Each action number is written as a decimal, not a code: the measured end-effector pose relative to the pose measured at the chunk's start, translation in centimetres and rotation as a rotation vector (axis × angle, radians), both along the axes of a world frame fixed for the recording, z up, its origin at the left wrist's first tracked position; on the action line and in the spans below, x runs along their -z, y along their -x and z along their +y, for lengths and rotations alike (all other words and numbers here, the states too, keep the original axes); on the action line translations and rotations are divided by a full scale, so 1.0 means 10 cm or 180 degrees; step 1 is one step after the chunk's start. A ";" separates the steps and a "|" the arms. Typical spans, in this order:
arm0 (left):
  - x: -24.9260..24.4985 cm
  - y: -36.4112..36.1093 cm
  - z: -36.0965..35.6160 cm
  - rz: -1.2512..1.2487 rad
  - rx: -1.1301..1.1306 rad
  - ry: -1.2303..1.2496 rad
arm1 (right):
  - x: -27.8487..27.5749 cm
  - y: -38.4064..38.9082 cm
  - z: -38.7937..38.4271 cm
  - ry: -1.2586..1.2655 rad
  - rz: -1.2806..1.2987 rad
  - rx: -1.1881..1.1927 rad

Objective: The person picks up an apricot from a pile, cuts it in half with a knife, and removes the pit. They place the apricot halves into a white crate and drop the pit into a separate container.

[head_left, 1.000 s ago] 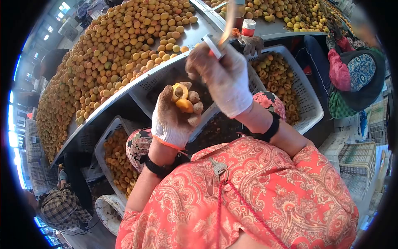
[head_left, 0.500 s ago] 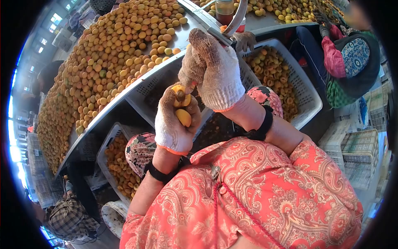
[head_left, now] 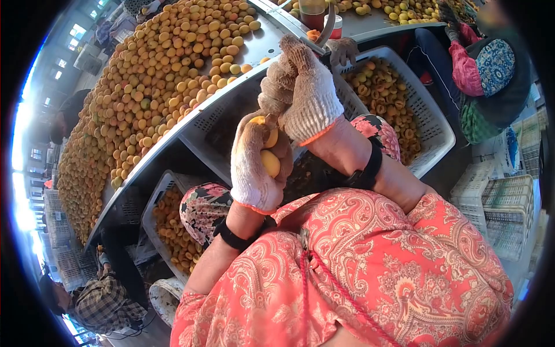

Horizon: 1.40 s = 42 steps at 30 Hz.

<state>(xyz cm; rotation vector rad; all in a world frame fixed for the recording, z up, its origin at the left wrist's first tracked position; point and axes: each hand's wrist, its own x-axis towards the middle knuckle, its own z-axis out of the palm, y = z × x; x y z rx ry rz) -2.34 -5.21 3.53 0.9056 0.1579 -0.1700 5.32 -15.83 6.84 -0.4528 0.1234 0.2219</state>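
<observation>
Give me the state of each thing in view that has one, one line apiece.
Left hand: curled around yellow fruit pieces
Right hand: closed on a curved tool
Whole fruit: heaped on the table
Right crate: holding cut fruit
Left crate: holding cut fruit
Middle crate: contents too dark to tell
White bucket: stained, partly hidden

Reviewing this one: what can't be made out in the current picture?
All in the head view:
Yellow fruit in the left hand: far sides, hidden by that hand.
Right hand: whatever its grip encloses, covered by its own folded fingers.
Jar: top, cut off by the upper edge.
White bucket: right side, behind the patterned sleeve.
</observation>
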 end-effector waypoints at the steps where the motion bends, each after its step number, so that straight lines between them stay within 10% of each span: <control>1: -0.01 -0.02 0.01 0.0186 0.0175 0.0295 | 0.03 -0.02 -0.01 -0.0124 0.0015 -0.0102; 9: 0.26 -0.20 0.13 0.0428 0.0987 0.1705 | 0.19 -0.11 0.04 -0.0257 -0.0158 -0.0201; 13: 0.26 -0.31 0.12 0.1322 -0.0331 0.1049 | 0.48 -0.29 0.12 -0.0540 -0.0743 -0.0452; 17: 0.37 -0.46 0.41 0.0731 -0.0974 0.0115 | 0.57 -0.39 0.09 0.1669 -0.1294 0.0193; 20: 0.23 -0.39 0.40 0.0247 -0.1107 -0.0506 | 0.52 -0.11 0.20 0.3172 -0.2107 -0.0701; 28: 0.05 -0.13 0.79 0.0414 -0.1161 -0.0355 | 0.81 -0.13 0.30 0.3616 -0.2309 -0.0183; 34: 0.21 0.33 2.30 0.0251 -0.2122 -0.2269 | 0.90 -0.21 0.15 0.4995 -0.1914 -0.0400; 38: 0.62 0.75 3.64 0.1168 -0.2584 -0.5336 | 1.07 -0.30 0.08 0.4992 -0.1341 -0.0709; 40: 0.41 0.72 3.90 0.1010 -0.2753 -0.5953 | 1.13 -0.32 0.06 0.4815 -0.1391 -0.0699; 42: 0.07 0.37 3.73 0.0326 -0.2991 -0.4784 | 1.14 -0.31 0.07 0.4648 -0.1485 -0.0726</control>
